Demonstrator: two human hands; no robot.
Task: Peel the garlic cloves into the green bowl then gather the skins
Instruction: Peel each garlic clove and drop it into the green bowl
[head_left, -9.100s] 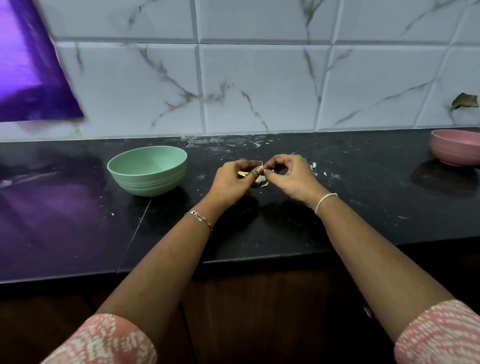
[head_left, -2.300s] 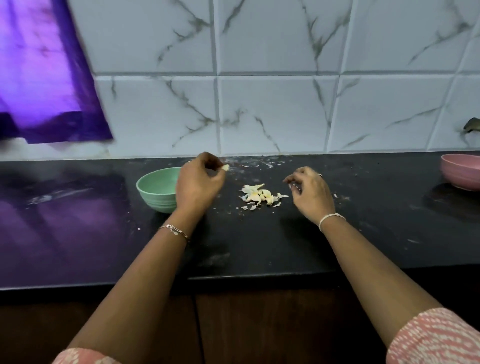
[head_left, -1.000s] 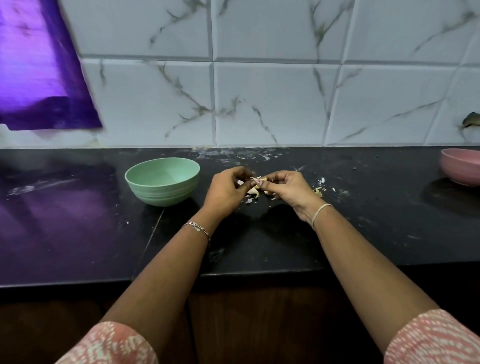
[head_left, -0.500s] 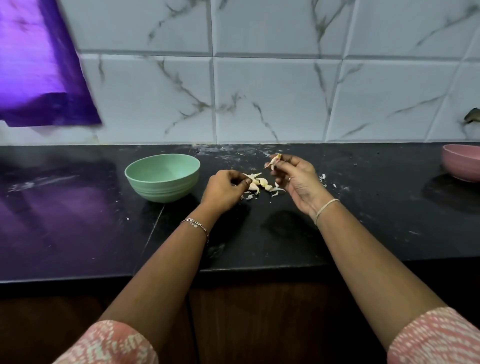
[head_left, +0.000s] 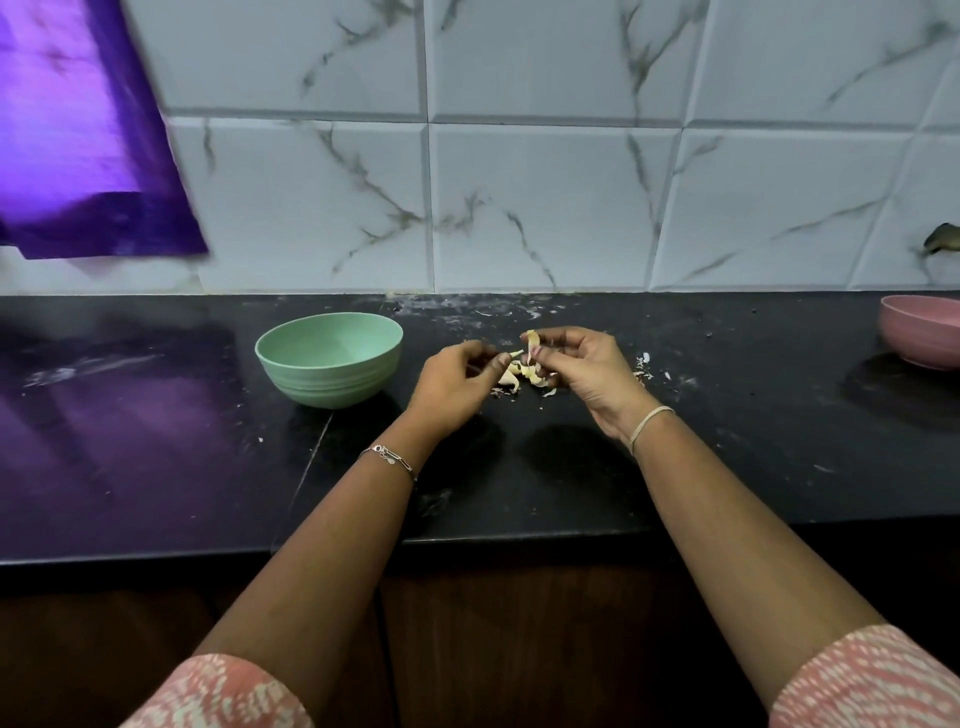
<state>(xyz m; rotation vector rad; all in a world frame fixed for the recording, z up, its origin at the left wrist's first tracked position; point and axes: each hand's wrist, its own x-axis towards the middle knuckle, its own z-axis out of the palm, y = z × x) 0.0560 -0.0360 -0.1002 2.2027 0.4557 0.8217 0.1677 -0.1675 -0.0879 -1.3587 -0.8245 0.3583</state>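
The green bowl (head_left: 329, 358) stands on the black counter (head_left: 727, 441), left of both hands. My left hand (head_left: 451, 387) pinches a garlic clove (head_left: 514, 354) whose pale tip sticks out to the right. My right hand (head_left: 587, 371) is raised just beside it and pinches a curled strip of garlic skin (head_left: 532, 344). Under and between the hands lies a small heap of loose skins (head_left: 522, 378) on the counter. What lies inside the bowl is not visible from here.
A pink bowl (head_left: 922, 332) sits at the far right edge of the counter. White skin flakes (head_left: 644, 366) lie scattered right of my right hand. A purple sheet (head_left: 78, 130) hangs on the tiled wall at left. The counter's front edge runs below my forearms.
Since a second ago my hands have drawn apart; my right hand has pulled a strip of skin off the clove that my left hand holds.
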